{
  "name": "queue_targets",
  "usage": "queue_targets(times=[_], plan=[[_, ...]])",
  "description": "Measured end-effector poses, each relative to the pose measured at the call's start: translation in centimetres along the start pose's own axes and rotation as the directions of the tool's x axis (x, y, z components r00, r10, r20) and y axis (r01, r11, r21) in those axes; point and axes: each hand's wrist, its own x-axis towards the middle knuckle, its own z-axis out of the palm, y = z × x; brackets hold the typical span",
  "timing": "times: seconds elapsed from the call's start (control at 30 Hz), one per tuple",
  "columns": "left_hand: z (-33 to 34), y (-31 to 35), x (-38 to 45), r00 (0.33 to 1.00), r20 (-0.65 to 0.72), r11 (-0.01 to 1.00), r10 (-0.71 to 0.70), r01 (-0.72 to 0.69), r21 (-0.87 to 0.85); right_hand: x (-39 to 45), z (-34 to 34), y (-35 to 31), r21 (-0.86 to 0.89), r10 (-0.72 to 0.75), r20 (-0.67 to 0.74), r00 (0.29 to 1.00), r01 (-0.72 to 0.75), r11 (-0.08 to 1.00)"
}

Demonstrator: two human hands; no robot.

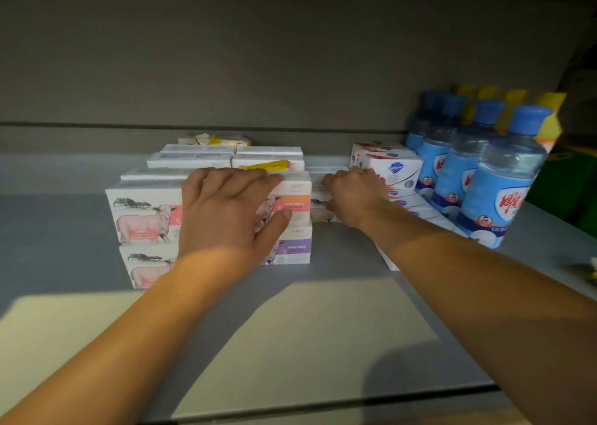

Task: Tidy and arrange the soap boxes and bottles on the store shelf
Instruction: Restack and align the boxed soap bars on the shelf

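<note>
Fingers atop sheep soap box

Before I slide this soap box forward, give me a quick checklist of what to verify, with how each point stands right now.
1. Left hand steadies the front sheep-printed white soap box stack: ok, fingers over the top, thumb on the front.
2. Right hand has the recessed white soap box: cannot tell, fingers hide the grip.
3. Bare grey shelf in front of that box: ok.
4. Blue-capped clear bottles upright: ok.
5. White shield-logo soap boxes apart from the right hand: not ok, they touch.
</note>
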Motion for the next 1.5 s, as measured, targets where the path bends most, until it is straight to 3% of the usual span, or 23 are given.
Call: queue_targets(times=[0.1,0.2,0.27,0.33,0.47,0.63,0.77,0.83,0.97,1.03,1.17,1.33,1.5], plan=[[0.0,0.1,-0.1,1.000,-0.010,1.000,-0.001,0.001,-0.002,-0.8,-0.6,-0.2,0.067,0.049,-0.070,0.996,-0.044,0.997],[0.0,0.2,-0.1,1.000,-0.007,1.000,-0.007,0.007,0.001,-3.0,-1.4,-1.1,0.387,0.158,-0.173,0.972,-0.080,0.918],[0.0,0.2,0.0,1.000,0.000,1.000,-0.014,0.014,0.004,-4.4,-1.3,-2.1,0.595,0.192,-0.015,0.981,-0.146,0.790],[-0.1,0.2,0.0,1.000,0.007,1.000,-0.021,0.021,0.004,-5.1,-0.9,-2.5,0.665,0.207,0.179,0.962,-0.273,0.695],[-0.2,0.2,0.0,1.000,0.015,1.000,-0.022,0.022,0.011,-4.1,-0.1,-2.3,0.774,0.288,0.256,0.923,-0.374,0.511],[-0.1,0.2,0.0,1.000,0.004,1.000,-0.024,0.024,0.018,-2.8,1.0,-2.8,0.831,0.281,0.278,0.919,-0.377,0.409],[-0.3,0.3,0.0,0.999,0.028,0.999,-0.035,0.034,0.012,-3.0,1.3,-1.9,0.828,0.219,0.281,0.934,-0.351,0.437],[-0.5,0.5,0.1,0.998,0.042,0.999,-0.045,0.044,0.005,-3.7,0.6,-1.5,0.850,0.241,0.216,0.946,-0.304,0.430],[-1.1,0.6,0.1,0.998,-0.019,0.997,-0.067,0.066,-0.051,-5.7,-2.7,-2.1,0.974,0.326,-0.037,0.945,-0.039,0.221],[-1.6,0.4,0.0,0.990,-0.089,0.991,-0.109,0.101,-0.087,-6.6,-4.5,-3.0,0.968,0.263,-0.097,0.960,0.029,0.251],[-2.6,-1.2,-0.5,0.969,-0.111,0.967,-0.221,0.203,-0.153,-6.8,-6.0,-4.6,0.870,0.114,-0.061,0.992,-0.003,0.493],[-2.4,-1.6,-0.8,0.976,-0.049,0.972,-0.211,0.205,-0.114,-6.7,-6.7,-5.6,0.897,0.209,-0.010,0.978,-0.083,0.433],[-2.7,-1.1,-0.9,0.968,-0.118,0.957,-0.222,0.193,-0.216,-9.4,-8.0,-4.7,0.927,0.318,-0.025,0.948,-0.097,0.363]])
